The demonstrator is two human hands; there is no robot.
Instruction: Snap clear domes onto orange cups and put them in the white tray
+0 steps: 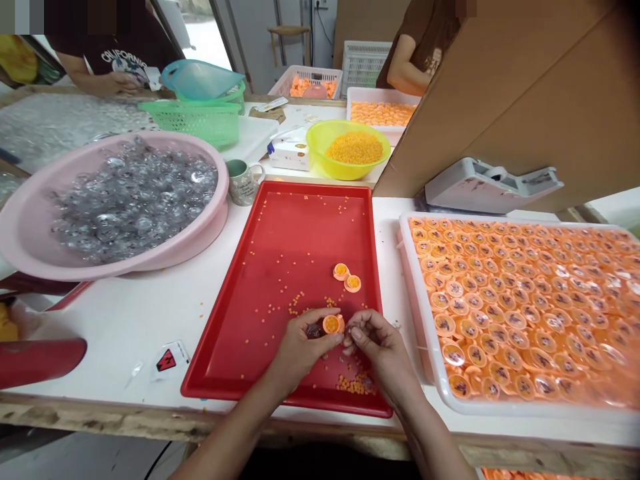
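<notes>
A tray lies by the table's front edge, between a basin of domes on the left and a bin of capsules on the right. A mug stands behind the tray's left corner, a bowl of beads behind its right corner.

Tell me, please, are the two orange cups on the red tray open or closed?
Open: yellow granules show in both orange cups on the red tray, and no cover is visible over them.
</notes>
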